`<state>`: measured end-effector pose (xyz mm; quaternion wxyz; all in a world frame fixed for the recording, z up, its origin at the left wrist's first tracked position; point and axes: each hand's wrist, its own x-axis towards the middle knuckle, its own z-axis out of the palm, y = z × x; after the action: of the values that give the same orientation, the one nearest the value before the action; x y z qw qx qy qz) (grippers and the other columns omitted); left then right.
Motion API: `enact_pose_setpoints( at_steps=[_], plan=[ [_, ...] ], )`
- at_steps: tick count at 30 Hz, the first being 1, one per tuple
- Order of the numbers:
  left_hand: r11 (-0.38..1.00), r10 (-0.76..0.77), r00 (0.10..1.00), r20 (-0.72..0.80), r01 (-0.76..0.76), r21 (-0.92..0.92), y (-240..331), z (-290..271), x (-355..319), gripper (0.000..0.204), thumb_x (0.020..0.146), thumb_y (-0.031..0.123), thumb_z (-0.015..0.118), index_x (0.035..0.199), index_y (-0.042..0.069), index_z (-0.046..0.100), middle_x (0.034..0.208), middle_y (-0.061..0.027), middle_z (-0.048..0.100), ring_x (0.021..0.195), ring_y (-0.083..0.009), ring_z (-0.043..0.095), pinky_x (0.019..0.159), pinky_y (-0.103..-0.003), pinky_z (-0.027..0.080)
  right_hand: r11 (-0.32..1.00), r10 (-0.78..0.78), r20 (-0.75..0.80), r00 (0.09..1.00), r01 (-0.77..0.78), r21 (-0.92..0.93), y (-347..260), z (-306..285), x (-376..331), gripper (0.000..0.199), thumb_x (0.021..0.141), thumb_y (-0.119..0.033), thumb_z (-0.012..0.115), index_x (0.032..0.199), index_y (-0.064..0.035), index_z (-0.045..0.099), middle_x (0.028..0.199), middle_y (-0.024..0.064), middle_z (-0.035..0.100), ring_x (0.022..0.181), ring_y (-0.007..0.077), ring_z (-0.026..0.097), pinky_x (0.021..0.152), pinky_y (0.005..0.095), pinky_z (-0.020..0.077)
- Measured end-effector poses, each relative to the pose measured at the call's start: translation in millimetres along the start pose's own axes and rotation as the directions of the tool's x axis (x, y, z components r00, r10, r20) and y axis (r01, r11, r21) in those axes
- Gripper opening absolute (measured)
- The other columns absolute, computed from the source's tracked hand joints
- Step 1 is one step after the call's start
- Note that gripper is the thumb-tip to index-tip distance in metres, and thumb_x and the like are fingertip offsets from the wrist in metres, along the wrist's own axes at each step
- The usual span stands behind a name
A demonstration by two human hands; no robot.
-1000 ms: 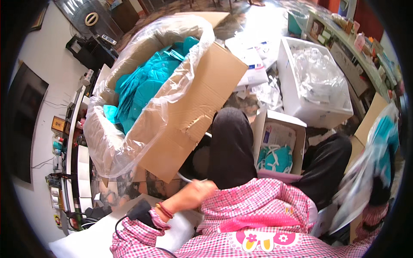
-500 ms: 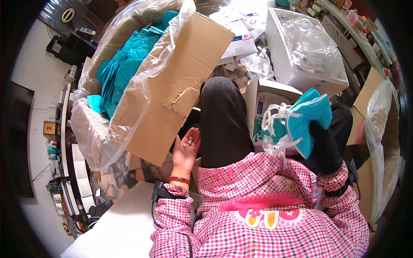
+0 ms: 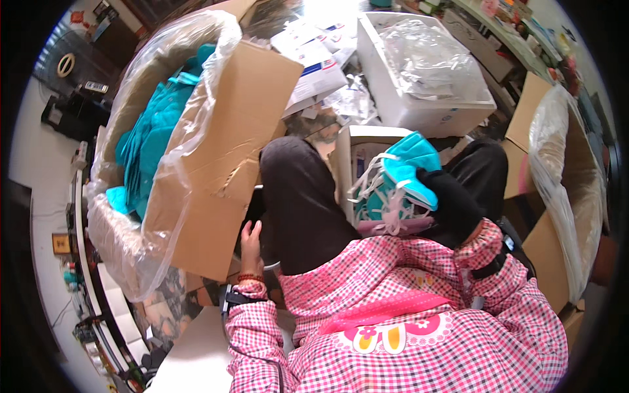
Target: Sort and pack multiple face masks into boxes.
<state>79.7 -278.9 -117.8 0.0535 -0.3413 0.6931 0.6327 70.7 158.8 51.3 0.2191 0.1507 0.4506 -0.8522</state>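
Note:
My right hand, in a black glove, grips a small stack of teal face masks by the near edge. Their white straps dangle over a small open carton in front of my lap, where more teal and strappy pieces lie. My bare left hand, with a red bead bracelet, is low beside my left knee, over a dark container partly hidden by the leg. Its fingers are extended and the palm is turned away, so its contents do not show.
On the left stands a big plastic-lined cardboard box full of teal mask pieces. A white foam box with clear plastic is ahead, beside white printed packets. Another lined carton is at right.
My left hand has dropped from palm-up, with small pale bits on it, to palm turned away beside the knee. The mask stack has moved left, nearer the small carton. The view has shifted.

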Motion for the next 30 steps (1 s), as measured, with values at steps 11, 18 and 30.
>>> enact_pose_setpoints(
  at_steps=[11, 18, 30],
  plan=[
    [0.638, 0.747, 0.659, -0.090, -0.670, 0.379, 78, 57, -116, 0.019, 0.100, 0.017, 0.057, 0.092, 0.000, 0.059, 0.088, -0.0042, 0.064, 0.084, -0.0142, 0.059, 0.081, -0.030, 0.048, 0.998, -0.009, -0.150, 0.989, 0.001, -0.055, 0, -3, -2, 0.046, 0.095, -0.022, 0.065, 0.133, -0.0008, 0.052, 0.121, 0.0122, 0.064, 0.105, 0.0229, 0.066, 0.092, 0.0389, 0.0546],
    [0.774, 0.629, 0.732, 0.263, -0.621, -0.124, 145, 123, -158, 0.022, 0.101, 0.018, 0.056, 0.096, -0.001, 0.066, 0.086, -0.0040, 0.067, 0.081, -0.0106, 0.061, 0.080, -0.024, 0.049, 0.890, -0.335, -0.077, 0.939, 0.288, -0.354, 6, -7, 8, 0.040, 0.094, -0.018, 0.065, 0.129, 0.0005, 0.056, 0.116, 0.0083, 0.066, 0.100, 0.0167, 0.065, 0.091, 0.0332, 0.0530],
    [0.849, 0.416, 0.707, 0.571, -0.528, 0.034, 125, 201, -136, 0.053, 0.090, 0.046, 0.069, 0.110, -0.003, 0.063, 0.073, -0.0035, 0.060, 0.067, -0.0117, 0.054, 0.063, -0.029, 0.046, 0.987, -0.153, -0.179, 0.972, 0.158, 0.012, 46, 8, -7, 0.034, 0.094, -0.016, 0.065, 0.124, -0.0014, 0.059, 0.110, 0.0075, 0.067, 0.095, 0.0159, 0.065, 0.084, 0.0302, 0.0531]
  ],
)
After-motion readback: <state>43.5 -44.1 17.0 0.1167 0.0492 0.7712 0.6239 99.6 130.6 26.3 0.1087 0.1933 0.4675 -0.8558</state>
